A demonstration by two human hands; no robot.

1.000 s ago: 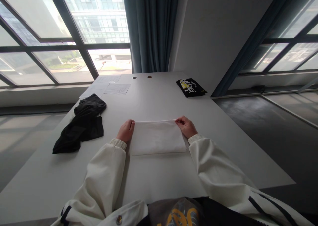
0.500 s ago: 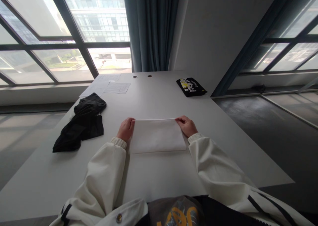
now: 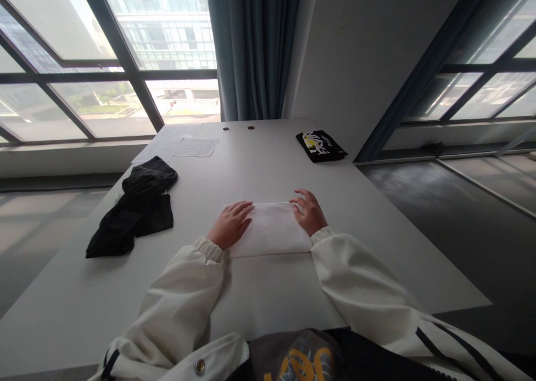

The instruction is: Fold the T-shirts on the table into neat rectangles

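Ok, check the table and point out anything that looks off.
Only the black cloth, on the left of the table, stands out: it lies loose and rumpled, whereas the white cloth forms a neat rectangle and the printed item, far right, looks folded. No spill or damage shows.

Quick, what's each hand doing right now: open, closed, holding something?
Left hand: open, fingers extended over the left side of the white cloth.
Right hand: open, fingers spread at the cloth's right side; contact is hard to tell.
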